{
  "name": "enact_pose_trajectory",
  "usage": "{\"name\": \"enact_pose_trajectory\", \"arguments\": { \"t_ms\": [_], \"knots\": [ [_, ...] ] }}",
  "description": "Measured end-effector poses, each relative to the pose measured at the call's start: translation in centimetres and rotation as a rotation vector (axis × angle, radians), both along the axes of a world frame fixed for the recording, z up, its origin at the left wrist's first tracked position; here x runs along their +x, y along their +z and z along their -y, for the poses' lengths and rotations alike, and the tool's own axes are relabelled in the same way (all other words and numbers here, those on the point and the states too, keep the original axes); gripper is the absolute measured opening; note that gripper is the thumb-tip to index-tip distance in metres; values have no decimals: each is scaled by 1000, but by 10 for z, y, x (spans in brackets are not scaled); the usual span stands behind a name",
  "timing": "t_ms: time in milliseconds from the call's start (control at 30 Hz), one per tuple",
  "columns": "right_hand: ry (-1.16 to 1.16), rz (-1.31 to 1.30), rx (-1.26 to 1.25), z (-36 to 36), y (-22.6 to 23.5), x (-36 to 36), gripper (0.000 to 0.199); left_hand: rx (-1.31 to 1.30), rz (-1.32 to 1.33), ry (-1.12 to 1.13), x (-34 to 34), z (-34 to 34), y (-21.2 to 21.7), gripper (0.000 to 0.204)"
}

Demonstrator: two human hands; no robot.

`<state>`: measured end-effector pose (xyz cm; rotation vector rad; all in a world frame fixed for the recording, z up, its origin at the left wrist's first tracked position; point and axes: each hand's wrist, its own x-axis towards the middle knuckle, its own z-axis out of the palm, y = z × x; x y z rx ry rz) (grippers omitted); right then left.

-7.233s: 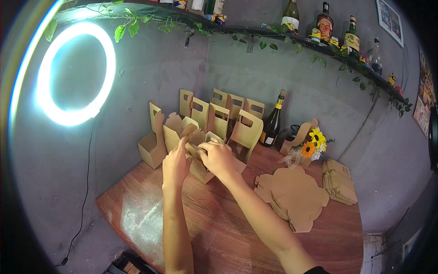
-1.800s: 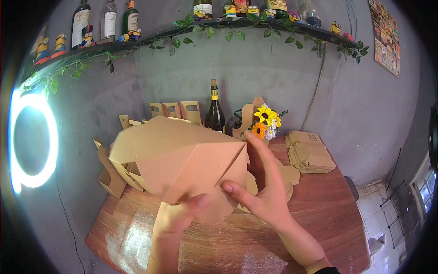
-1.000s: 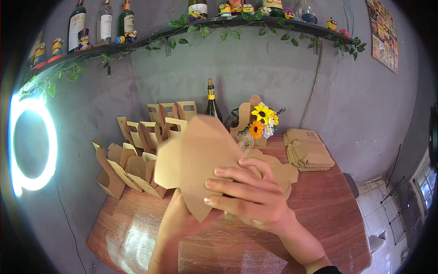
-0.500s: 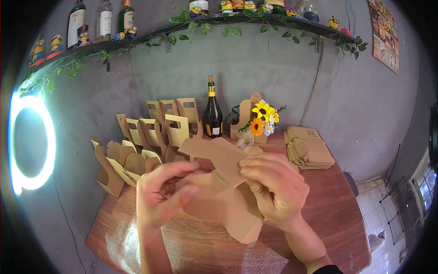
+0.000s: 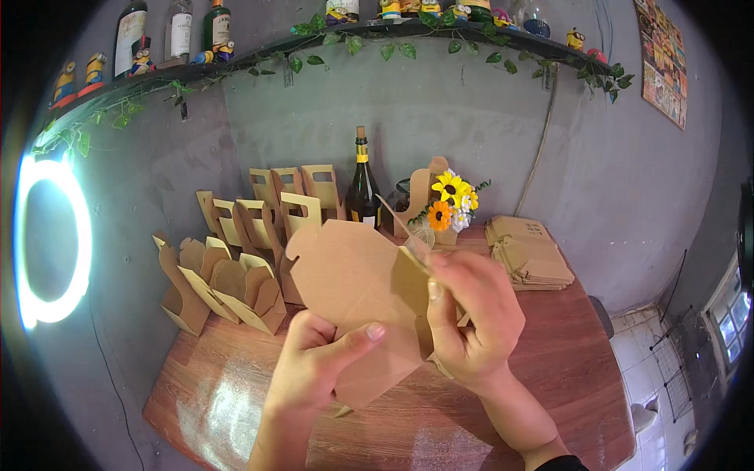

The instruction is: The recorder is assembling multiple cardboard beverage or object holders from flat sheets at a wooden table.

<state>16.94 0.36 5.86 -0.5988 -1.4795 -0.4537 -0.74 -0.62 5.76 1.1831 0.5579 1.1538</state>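
Observation:
Above the middle of the table I hold a brown cardboard box blank (image 5: 353, 275), partly folded, with a broad panel facing me and a notched tab at its upper left. My left hand (image 5: 326, 353) grips its lower left side, thumb flat on the panel and fingers behind. My right hand (image 5: 475, 314) pinches a flap on the right side, which stands out from the panel with its tip pointing up. The fingers behind the cardboard are hidden.
Folded cardboard carriers (image 5: 302, 208) with handle slots and open boxes (image 5: 236, 282) stand at left. Behind are a dark corked bottle (image 5: 362, 184) and artificial flowers (image 5: 452, 192). Flat cardboard blanks (image 5: 530, 251) are stacked at right. A ring light (image 5: 82, 235) glows left; a shelf (image 5: 345, 35) runs overhead.
The blank has turned so its broad panel faces me. My left hand, apart from it before, now grips it lower down. The right-hand flap has swung upright.

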Motion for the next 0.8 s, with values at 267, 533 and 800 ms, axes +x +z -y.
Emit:
{"name": "enact_pose_trajectory", "arguments": {
  "t_ms": [267,533,800],
  "knots": [
    [168,197,-64,4,4,-6,25,203,-80,162,-7,9,9,22],
    [209,39,-211,8,2,-7,27,346,-197,222,0,13,11,20],
    [391,16,-314,3,5,2,27,345,-169,229,1,11,8,18]
  ]
}}
